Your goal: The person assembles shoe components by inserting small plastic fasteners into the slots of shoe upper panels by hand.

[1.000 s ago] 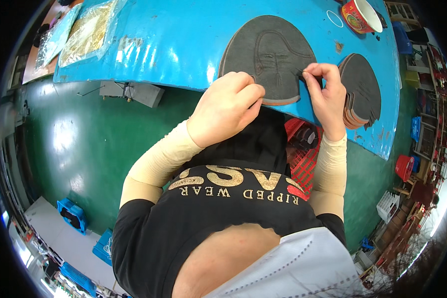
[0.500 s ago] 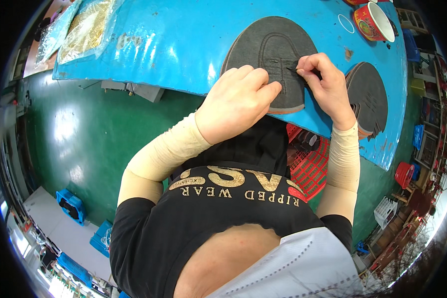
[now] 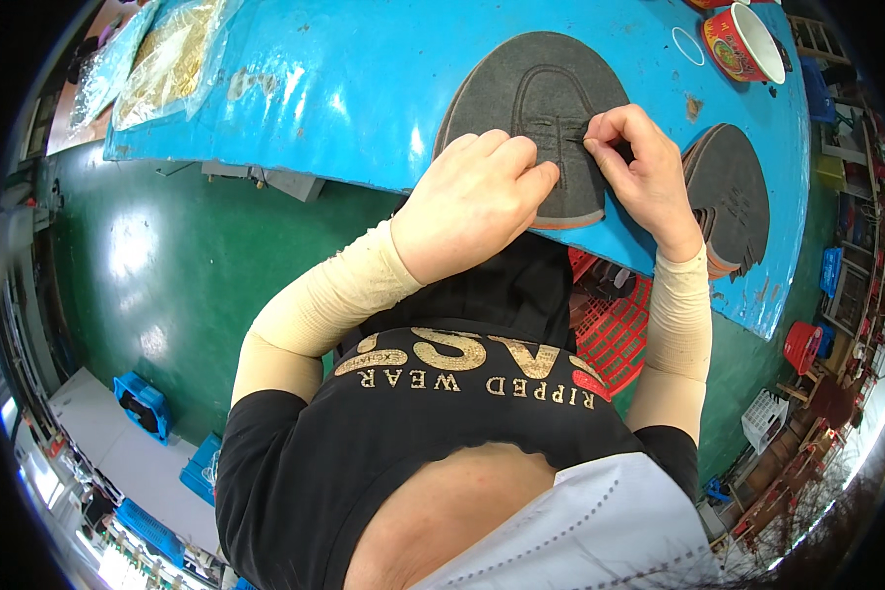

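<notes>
A stack of dark grey, rounded shoe-upper pieces (image 3: 492,88) lies on the blue table's near edge. The top one has a raised curved seam, a straight seam down its middle and short slits beside it. My left hand (image 3: 482,202) is closed, its fingers curled over the piece's left side, with the thumb tip close to the middle seam. Whatever its fingers hold is hidden. To the right of the seam, my right hand (image 3: 644,172) pinches thumb and forefinger together just above the slits. Anything between those fingertips is too small to make out.
Another stack of dark grey pieces (image 3: 733,192) with slits lies to the right. Beyond it stand a red and white paper bowl (image 3: 745,44) and a white ring (image 3: 687,46). Clear bags (image 3: 172,64) lie far left. Under the blue table (image 3: 295,108) is a red basket (image 3: 615,339).
My right fingertips have drawn slightly away from the slits. The dark bit raised at them before no longer stands up. My left hand has barely shifted.
</notes>
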The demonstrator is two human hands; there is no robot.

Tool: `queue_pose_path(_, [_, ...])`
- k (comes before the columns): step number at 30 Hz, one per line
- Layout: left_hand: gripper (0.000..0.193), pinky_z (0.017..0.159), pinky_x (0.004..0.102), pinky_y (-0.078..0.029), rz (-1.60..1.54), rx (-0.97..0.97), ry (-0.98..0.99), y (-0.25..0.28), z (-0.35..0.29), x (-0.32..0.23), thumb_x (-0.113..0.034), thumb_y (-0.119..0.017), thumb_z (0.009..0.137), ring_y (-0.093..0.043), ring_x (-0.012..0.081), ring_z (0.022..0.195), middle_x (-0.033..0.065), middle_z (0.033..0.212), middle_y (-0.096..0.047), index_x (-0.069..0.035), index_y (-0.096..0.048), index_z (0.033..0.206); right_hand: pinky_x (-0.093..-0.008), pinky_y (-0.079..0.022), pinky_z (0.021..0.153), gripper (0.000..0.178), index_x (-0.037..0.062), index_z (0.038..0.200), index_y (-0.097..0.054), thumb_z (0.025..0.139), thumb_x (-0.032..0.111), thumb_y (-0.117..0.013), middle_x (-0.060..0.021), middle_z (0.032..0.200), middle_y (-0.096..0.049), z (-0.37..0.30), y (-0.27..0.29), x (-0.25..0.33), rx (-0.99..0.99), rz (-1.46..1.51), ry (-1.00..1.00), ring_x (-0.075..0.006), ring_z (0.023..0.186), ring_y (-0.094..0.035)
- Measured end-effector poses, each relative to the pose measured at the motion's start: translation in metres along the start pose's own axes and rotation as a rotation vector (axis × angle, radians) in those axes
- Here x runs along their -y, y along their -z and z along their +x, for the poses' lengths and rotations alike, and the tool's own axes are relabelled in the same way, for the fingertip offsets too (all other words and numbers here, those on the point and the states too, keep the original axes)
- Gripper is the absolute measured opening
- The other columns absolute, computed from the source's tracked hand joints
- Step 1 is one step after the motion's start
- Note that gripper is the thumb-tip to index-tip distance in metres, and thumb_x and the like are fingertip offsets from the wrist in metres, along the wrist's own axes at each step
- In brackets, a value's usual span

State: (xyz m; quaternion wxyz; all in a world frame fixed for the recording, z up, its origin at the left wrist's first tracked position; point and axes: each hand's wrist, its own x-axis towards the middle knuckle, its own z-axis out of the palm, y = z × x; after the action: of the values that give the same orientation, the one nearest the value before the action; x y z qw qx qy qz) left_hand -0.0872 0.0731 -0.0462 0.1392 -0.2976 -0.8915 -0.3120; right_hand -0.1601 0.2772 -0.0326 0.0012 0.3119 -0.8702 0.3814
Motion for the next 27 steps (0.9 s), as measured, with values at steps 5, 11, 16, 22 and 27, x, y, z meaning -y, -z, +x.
queue_pose_path(5, [0.031, 0.065, 0.033, -0.043, 0.082, -0.013, -0.032, -0.004, 0.013, 0.001, -0.004, -0.064, 0.067, -0.052, 0.0215, 0.073, 0.0042, 0.079, -0.051, -0.004, -0.061, 0.099, -0.0298, -0.046, 0.061, 0.014, 0.0054, 0.083, -0.053, 0.076, 0.001, -0.064, -0.0056, 0.073, -0.056, 0.001, 0.0, 0.003, 0.007, -0.014, -0.019, -0.0202, 0.068, -0.057])
queue_pose_path(11, [0.035, 0.064, 0.0317, -0.043, 0.19, 0.006, -0.053, -0.016, 0.025, 0.005, -0.008, -0.063, 0.067, -0.052, 0.0201, 0.074, 0.0037, 0.078, -0.049, -0.002, -0.061, 0.102, -0.029, -0.047, 0.061, 0.013, 0.0046, 0.083, -0.053, 0.076, 0.0, -0.063, -0.0067, 0.074, -0.059, 0.001, 0.0, 0.007, -0.013, -0.034, -0.068, -0.0194, 0.068, -0.059])
queue_pose_path(16, [0.035, 0.063, 0.0311, -0.043, 0.286, 0.051, -0.059, -0.016, 0.029, -0.001, -0.01, -0.061, 0.069, -0.051, 0.0194, 0.074, 0.0041, 0.078, -0.049, 0.0, -0.06, 0.103, -0.0241, -0.05, 0.068, 0.009, 0.0032, 0.087, -0.055, 0.081, -0.003, -0.058, -0.0077, 0.091, -0.068, -0.017, -0.002, 0.0, -0.297, 0.167, -0.224, -0.0139, 0.077, -0.066])
queue_pose_path(22, [0.036, 0.063, 0.0306, -0.043, 0.285, 0.038, -0.062, -0.017, 0.029, 0.0, -0.009, -0.06, 0.069, -0.051, 0.0196, 0.073, 0.0045, 0.077, -0.048, 0.001, -0.059, 0.104, -0.0304, -0.051, 0.072, 0.016, 0.0048, 0.085, -0.056, 0.075, -0.008, -0.056, -0.0069, 0.09, -0.067, -0.023, -0.012, 0.002, -0.304, -0.117, 0.052, -0.0215, 0.082, -0.064])
queue_pose_path(27, [0.036, 0.062, 0.0308, -0.043, 0.3, 0.035, -0.05, -0.017, 0.027, -0.001, -0.009, -0.06, 0.07, -0.051, 0.0195, 0.072, 0.004, 0.076, -0.047, 0.001, -0.059, 0.104, -0.0339, -0.051, 0.074, 0.023, 0.0056, 0.084, -0.056, 0.066, -0.009, -0.058, -0.0057, 0.086, -0.065, -0.025, -0.014, 0.0, -0.224, -0.356, 0.244, -0.026, 0.086, -0.062])
